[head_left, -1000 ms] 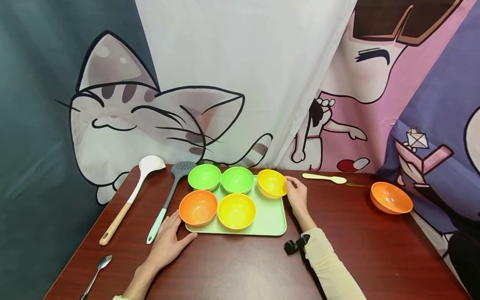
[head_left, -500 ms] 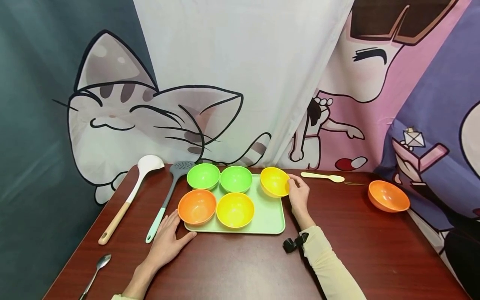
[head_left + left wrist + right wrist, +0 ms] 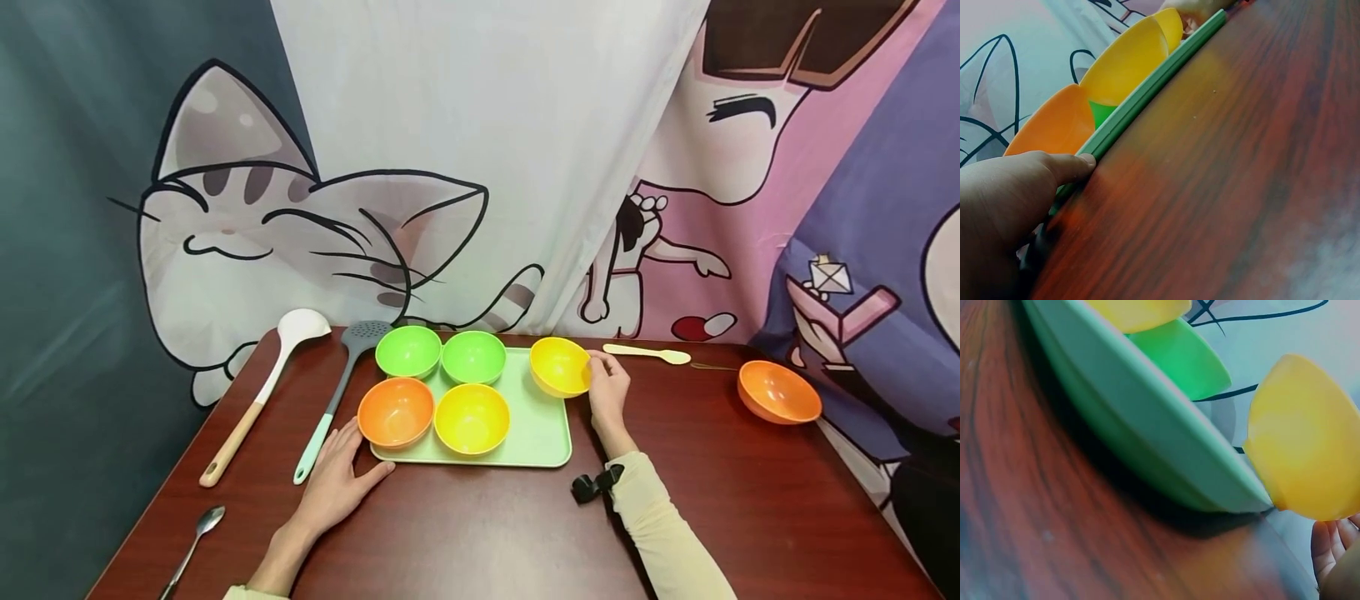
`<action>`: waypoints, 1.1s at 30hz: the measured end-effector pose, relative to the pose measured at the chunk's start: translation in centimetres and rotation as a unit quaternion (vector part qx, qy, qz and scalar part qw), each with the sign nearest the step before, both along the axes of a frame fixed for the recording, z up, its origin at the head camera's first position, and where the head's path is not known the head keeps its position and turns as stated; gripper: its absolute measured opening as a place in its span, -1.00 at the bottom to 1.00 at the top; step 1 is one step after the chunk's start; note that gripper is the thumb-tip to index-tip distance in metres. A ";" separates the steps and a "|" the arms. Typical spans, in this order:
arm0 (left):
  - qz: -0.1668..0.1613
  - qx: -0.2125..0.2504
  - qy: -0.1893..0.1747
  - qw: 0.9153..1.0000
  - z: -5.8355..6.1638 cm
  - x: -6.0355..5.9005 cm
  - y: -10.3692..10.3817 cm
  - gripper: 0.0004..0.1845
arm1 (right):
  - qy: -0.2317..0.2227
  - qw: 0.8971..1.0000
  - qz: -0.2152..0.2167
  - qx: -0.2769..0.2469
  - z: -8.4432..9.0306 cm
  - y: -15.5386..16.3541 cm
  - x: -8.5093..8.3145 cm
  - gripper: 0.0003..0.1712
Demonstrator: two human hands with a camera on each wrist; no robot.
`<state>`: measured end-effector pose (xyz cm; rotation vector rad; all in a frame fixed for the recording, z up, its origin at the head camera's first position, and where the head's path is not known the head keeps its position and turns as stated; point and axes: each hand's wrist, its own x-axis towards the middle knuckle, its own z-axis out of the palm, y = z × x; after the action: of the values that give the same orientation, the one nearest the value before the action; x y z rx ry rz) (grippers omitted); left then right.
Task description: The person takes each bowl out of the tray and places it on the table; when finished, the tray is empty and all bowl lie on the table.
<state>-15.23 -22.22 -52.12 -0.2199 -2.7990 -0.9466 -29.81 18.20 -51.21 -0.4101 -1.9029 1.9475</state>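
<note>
Behind the dark red wooden table (image 3: 487, 533), a printed cloth backdrop (image 3: 300, 225) with a large cartoon cat and cartoon figures is hung; it is seen whole only in the head view, the wrist views catching mere slivers of it. On the table a pale green tray (image 3: 536, 433) is laid, with two green bowls (image 3: 441, 353), an orange bowl (image 3: 396, 412) and a yellow bowl (image 3: 472, 418) set in it. A second yellow bowl (image 3: 559, 367) is held tilted at the tray's far right corner; in the right wrist view (image 3: 1304, 444) it is shown raised just above the tray's rim, which the head view does not make plain. It is gripped at its right edge by the right hand (image 3: 609, 392), fingers curled at the rim. The left hand (image 3: 337, 483) is laid spread on the table, and only the left wrist view shows its thumb (image 3: 1069, 167) pressed against the tray's near edge. Well apart at the right, another orange bowl (image 3: 778, 392) is seen. To the left a white ladle (image 3: 262, 392), a slotted spatula (image 3: 333, 408) and a metal spoon (image 3: 191, 550) are laid; a small pale spoon (image 3: 648, 354) lies just beyond the right hand.
</note>
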 end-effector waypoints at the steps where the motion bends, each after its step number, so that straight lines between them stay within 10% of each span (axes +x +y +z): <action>1: -0.001 0.000 0.003 1.000 0.0 -0.1 0.0 -0.09 | 0.005 1.000 -0.003 -0.002 0.1 0.1 -0.1 -0.68; 33: 0.001 -0.001 0.002 1.000 -0.2 -0.2 0.1 -0.08 | 0.032 0.997 -0.068 0.022 0.1 5.9 1.2 -0.77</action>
<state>-15.42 -22.08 -52.29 -0.2186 -2.7961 -0.9428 -28.56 24.12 -51.09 -0.4464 -1.8243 1.8077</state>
